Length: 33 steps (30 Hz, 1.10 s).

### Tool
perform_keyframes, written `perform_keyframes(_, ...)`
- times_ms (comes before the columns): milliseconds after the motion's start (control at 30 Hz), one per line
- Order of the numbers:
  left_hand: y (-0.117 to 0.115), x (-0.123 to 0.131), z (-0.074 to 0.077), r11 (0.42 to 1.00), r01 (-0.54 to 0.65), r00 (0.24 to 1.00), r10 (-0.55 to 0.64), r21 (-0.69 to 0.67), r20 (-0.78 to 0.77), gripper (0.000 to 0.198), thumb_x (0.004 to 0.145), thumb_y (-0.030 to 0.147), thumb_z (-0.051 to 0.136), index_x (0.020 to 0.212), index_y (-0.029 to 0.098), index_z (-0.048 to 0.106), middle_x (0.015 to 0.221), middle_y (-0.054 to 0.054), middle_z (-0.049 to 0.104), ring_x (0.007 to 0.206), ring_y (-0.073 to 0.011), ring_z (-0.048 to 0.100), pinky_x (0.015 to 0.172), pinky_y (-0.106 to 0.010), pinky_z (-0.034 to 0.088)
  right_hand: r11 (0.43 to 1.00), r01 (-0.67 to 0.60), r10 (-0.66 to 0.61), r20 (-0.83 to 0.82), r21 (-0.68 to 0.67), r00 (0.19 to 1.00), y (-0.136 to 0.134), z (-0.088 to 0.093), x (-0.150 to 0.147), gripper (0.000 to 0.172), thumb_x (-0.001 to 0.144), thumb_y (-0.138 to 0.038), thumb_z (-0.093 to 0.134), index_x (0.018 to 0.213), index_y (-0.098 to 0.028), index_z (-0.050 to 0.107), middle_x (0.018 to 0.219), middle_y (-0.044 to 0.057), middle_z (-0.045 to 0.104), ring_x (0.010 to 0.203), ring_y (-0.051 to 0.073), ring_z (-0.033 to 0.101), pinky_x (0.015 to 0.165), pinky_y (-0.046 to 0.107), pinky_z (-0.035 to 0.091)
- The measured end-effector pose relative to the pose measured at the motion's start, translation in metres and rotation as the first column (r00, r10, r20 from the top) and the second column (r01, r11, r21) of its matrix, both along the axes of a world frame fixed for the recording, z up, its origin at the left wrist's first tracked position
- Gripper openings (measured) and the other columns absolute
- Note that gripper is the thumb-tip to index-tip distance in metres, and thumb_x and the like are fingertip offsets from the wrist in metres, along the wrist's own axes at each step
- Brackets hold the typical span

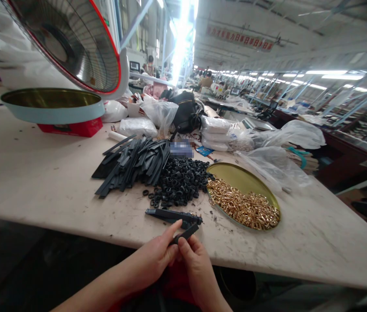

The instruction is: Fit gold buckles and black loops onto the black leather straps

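Left hand point(160, 248): our grip clamped on the lower end of a black strap point(189, 232).
Right hand point(199, 262): our grip pinching the same strap between thumb and fingers.
Strap's place: between our hands, near edge of the bench point(47, 182).
Stock: we list black strips point(138, 162), heaped rings point(180, 184), gold clips point(246, 209) in a round tray point(235, 174).

The strips point(149, 158) look smooth and mostly matt, the clasps point(254, 211) glossy metal, the tray point(235, 174) shiny metal, the bag point(162, 110) crinkled plastic.
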<state>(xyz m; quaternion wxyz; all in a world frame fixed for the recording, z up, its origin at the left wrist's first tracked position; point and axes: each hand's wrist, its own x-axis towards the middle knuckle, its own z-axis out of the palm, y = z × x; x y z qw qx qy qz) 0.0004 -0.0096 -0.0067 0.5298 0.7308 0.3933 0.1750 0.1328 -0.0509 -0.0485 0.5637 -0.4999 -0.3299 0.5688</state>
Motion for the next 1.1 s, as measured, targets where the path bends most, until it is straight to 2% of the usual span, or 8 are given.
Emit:
perform_keyframes(67, 0.006, 0.0, -0.001, 1.0, 0.003, 1.0, -0.004, 0.019, 0.019, 0.043, 0.084, 0.034, 0.039, 0.123, 0.017, 0.043, 0.096, -0.005, 0.06, 0.09, -0.0175, 0.052, 0.08, -0.025, 0.039, 0.997, -0.007, -0.009, 0.209, 0.075, 0.978, 0.005, 0.001, 0.014, 0.025, 0.077, -0.04, 0.054, 0.087, -0.02, 0.063, 0.073, 0.001, 0.062, 0.068, 0.016, 0.054, 0.063, 0.027, 0.041)
perform_keyframes(133, 0.014, 0.0, -0.003, 0.999, -0.04, 0.999, 0.04, 0.03, -0.005, 0.033, 0.084, 0.038, 0.036, 0.101, 0.017, 0.055, 0.084, -0.002, 0.059, 0.08, -0.0161, 0.052, 0.072, -0.023, 0.039, 0.987, 0.045, -0.122, 0.52, 0.157, 0.845, 0.018, 0.003, 0.043, 0.023, 0.078, -0.04, 0.052, 0.081, -0.019, 0.062, 0.072, 0.002, 0.061, 0.067, 0.017, 0.053, 0.063, 0.027, 0.04)
perform_keyframes(233, 0.024, 0.003, -0.009, 0.99, -0.134, 0.989, 0.137, 0.05, -0.061, 0.032, 0.085, 0.041, 0.031, 0.078, 0.017, 0.052, 0.065, 0.003, 0.049, 0.063, -0.0127, 0.046, 0.058, -0.02, 0.035, 0.962, 0.135, -0.273, 0.879, 0.239, 0.392, 0.047, 0.004, 0.096, 0.021, 0.08, -0.035, 0.05, 0.087, -0.017, 0.058, 0.081, 0.005, 0.059, 0.072, 0.018, 0.054, 0.066, 0.029, 0.039)
perform_keyframes(300, 0.028, 0.007, -0.014, 0.988, -0.141, 0.987, 0.145, 0.054, -0.07, 0.031, 0.085, 0.041, 0.031, 0.076, 0.018, 0.05, 0.065, 0.004, 0.045, 0.062, -0.0123, 0.044, 0.057, -0.02, 0.034, 0.979, 0.117, -0.173, 0.985, 0.168, 0.031, 0.069, 0.001, 0.121, 0.018, 0.082, -0.03, 0.047, 0.087, -0.016, 0.057, 0.084, 0.007, 0.058, 0.075, 0.019, 0.054, 0.067, 0.028, 0.038)
perform_keyframes(333, 0.029, 0.008, -0.015, 0.989, -0.138, 0.987, 0.141, 0.049, -0.072, 0.031, 0.085, 0.041, 0.03, 0.077, 0.018, 0.049, 0.065, 0.004, 0.045, 0.062, -0.0124, 0.044, 0.058, -0.021, 0.034, 0.987, 0.109, -0.11, 0.989, 0.121, -0.097, 0.079, -0.001, 0.128, 0.017, 0.082, -0.03, 0.048, 0.086, -0.016, 0.056, 0.084, 0.007, 0.058, 0.076, 0.019, 0.054, 0.066, 0.028, 0.038)
perform_keyframes(400, 0.03, 0.011, -0.018, 0.991, -0.129, 0.987, 0.132, 0.038, -0.088, 0.031, 0.085, 0.041, 0.03, 0.078, 0.019, 0.049, 0.066, 0.004, 0.046, 0.064, -0.013, 0.045, 0.059, -0.021, 0.034, 0.993, 0.103, -0.029, 0.976, 0.052, -0.217, 0.093, -0.008, 0.133, 0.013, 0.08, -0.028, 0.05, 0.08, -0.016, 0.057, 0.08, 0.007, 0.058, 0.074, 0.02, 0.055, 0.064, 0.028, 0.036)
perform_keyframes(767, 0.02, 0.01, -0.003, 0.993, -0.073, 0.983, 0.087, 0.091, -0.164, 0.027, 0.085, 0.037, 0.032, 0.078, 0.018, 0.05, 0.068, 0.003, 0.05, 0.066, -0.014, 0.049, 0.061, -0.022, 0.033, 0.998, 0.056, 0.05, 0.964, -0.037, -0.261, 0.1, -0.012, 0.12, 0.017, 0.082, -0.029, 0.047, 0.085, -0.017, 0.058, 0.089, 0.009, 0.06, 0.078, 0.021, 0.056, 0.065, 0.028, 0.034)
perform_keyframes(1100, 0.007, -0.004, 0.004, 0.987, -0.095, 0.989, 0.109, 0.131, -0.102, 0.026, 0.085, 0.036, 0.034, 0.082, 0.018, 0.053, 0.074, 0.001, 0.057, 0.072, -0.015, 0.052, 0.065, -0.023, 0.035, 0.996, -0.03, 0.084, 0.989, -0.088, -0.124, 0.111, -0.006, 0.119, 0.007, 0.071, -0.018, 0.054, 0.069, -0.015, 0.059, 0.077, 0.009, 0.06, 0.073, 0.02, 0.057, 0.062, 0.026, 0.036)
